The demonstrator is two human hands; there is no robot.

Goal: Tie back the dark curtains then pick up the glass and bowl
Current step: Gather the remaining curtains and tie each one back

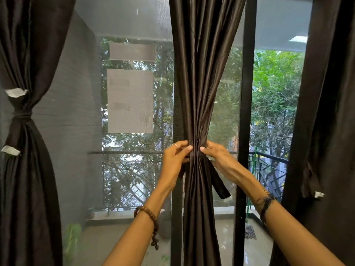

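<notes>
In the head view, the middle curtain (199,93) is gathered into a narrow bunch at its waist, in front of the window frame (246,112). The bunch is gripped from both sides. The left hand (175,156) is closed around the left edge of the bunch, with its thumb laid across the front folds. The right hand (216,153) is pressed against the right edge, and the fabric is pinched between its thumb and fingers. A dark tie strap (219,181) hangs down to the right from under the right hand, its end loose.

At the far left, a second curtain (25,169) is already cinched by a tie (22,114). At the right edge, a third curtain (322,131) hangs loose. A beaded bracelet (151,217) is worn on the left wrist, and a dark cord band (266,204) on the right. The glass and bowl are not seen in this view.
</notes>
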